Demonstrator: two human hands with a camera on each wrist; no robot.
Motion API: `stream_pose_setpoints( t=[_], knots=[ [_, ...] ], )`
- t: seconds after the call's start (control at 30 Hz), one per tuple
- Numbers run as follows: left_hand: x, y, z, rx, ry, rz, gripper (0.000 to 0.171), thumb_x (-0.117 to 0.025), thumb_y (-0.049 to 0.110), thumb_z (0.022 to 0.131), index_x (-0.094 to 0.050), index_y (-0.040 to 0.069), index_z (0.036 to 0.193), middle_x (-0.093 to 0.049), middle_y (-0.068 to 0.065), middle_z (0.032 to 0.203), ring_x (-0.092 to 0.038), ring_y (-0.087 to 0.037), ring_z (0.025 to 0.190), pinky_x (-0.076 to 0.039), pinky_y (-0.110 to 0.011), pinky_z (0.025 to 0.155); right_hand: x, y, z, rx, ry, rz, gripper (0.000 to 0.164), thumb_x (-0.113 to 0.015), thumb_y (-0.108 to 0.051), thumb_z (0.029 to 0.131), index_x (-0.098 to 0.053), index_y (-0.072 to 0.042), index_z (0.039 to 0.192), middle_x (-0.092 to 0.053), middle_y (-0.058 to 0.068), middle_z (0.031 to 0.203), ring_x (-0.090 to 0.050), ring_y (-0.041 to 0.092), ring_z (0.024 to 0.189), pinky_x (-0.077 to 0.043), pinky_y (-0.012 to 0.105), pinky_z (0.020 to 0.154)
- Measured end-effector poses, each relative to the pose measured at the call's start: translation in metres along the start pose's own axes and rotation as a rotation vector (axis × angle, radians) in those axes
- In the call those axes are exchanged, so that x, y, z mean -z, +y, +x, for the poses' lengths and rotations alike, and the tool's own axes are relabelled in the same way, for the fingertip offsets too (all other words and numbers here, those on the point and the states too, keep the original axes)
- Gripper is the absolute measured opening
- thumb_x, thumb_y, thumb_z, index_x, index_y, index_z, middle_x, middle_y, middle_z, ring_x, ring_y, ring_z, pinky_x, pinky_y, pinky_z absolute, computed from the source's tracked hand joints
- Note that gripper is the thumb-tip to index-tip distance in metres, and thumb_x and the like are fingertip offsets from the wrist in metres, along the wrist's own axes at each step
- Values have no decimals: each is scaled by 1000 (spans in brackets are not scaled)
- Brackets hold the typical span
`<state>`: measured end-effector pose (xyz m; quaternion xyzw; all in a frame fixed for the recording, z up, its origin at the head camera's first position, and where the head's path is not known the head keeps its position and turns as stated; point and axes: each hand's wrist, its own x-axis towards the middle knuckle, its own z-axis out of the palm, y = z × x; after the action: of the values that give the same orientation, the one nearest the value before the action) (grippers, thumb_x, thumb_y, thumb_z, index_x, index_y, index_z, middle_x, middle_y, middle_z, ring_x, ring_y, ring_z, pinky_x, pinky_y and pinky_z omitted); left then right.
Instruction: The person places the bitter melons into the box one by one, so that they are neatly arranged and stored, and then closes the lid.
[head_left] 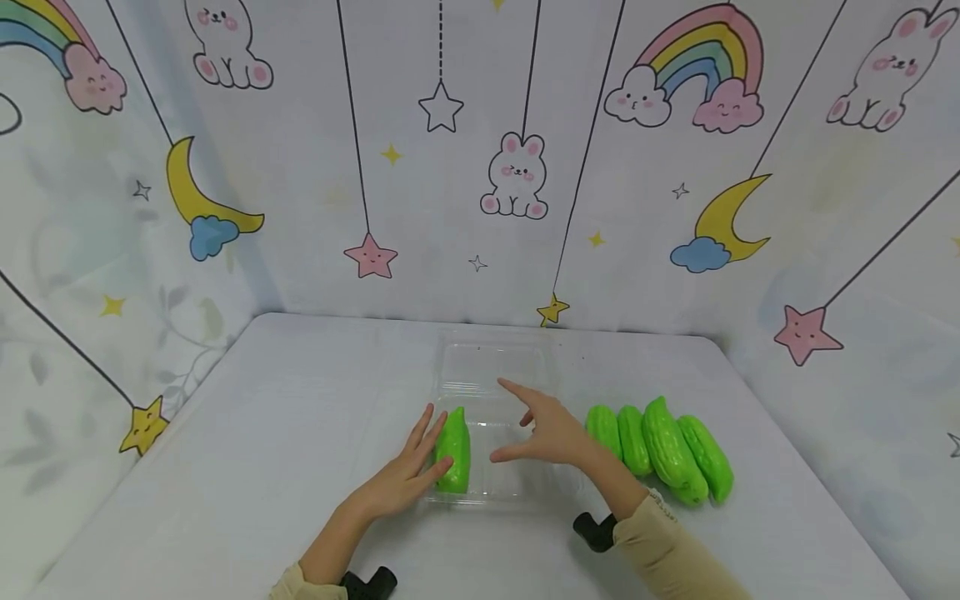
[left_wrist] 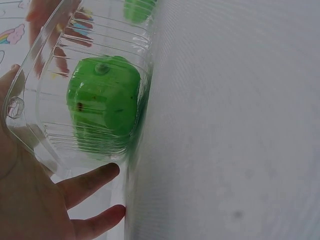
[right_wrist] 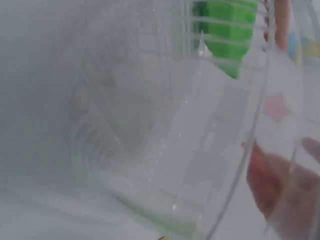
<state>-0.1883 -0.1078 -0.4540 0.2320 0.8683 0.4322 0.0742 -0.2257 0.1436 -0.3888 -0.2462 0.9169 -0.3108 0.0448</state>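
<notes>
A bright green bitter melon lies lengthwise along the left side of a clear plastic clamshell box. Through the box wall, the left wrist view shows the melon's blunt end. My left hand is at the box's left rim, its fingers extended and its thumb by the melon. Over the right half of the box, my right hand has thumb and index finger spread wide, holding nothing. The right wrist view shows that hand blurred behind the clear plastic.
Several more green bitter melons lie side by side to the right of the box, close to my right forearm. The box's lid is folded back flat toward the rear. A patterned curtain stands behind the white table.
</notes>
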Motion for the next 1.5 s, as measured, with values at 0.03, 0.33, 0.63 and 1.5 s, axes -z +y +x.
stream_pose_setpoints(
  t=[0.03,0.33,0.63,1.5],
  knots=[
    [0,0,0,1,-1,-2,66,-40,41,97,-3,22,148,13,-2,152,-9,-38,136,-25,-65,95,1,1,-1,-6,7,0,102,-79,-54,60,-31,-21,144,-40,6,140,-58,27,94,-49,29,64],
    [-2,-1,0,-10,15,15,67,-40,40,97,-4,18,149,10,-8,152,-8,-38,136,-27,-65,94,12,17,-10,-22,64,14,100,-78,-56,59,-33,-25,143,-41,4,138,-53,22,100,-50,35,73],
    [0,1,-1,-6,7,20,65,-39,40,97,-4,19,148,11,-7,152,-7,-36,136,-25,-63,96,29,24,-23,-41,96,-7,95,-77,-56,61,-36,-23,141,-42,6,137,-51,22,104,-49,37,76],
    [-3,0,-1,5,7,5,65,-39,40,97,-5,20,149,12,-5,152,-8,-39,135,-25,-66,94,81,60,-67,-47,198,-163,89,-76,-55,65,-43,-14,137,-37,13,141,-36,35,123,-43,53,85]
  ],
)
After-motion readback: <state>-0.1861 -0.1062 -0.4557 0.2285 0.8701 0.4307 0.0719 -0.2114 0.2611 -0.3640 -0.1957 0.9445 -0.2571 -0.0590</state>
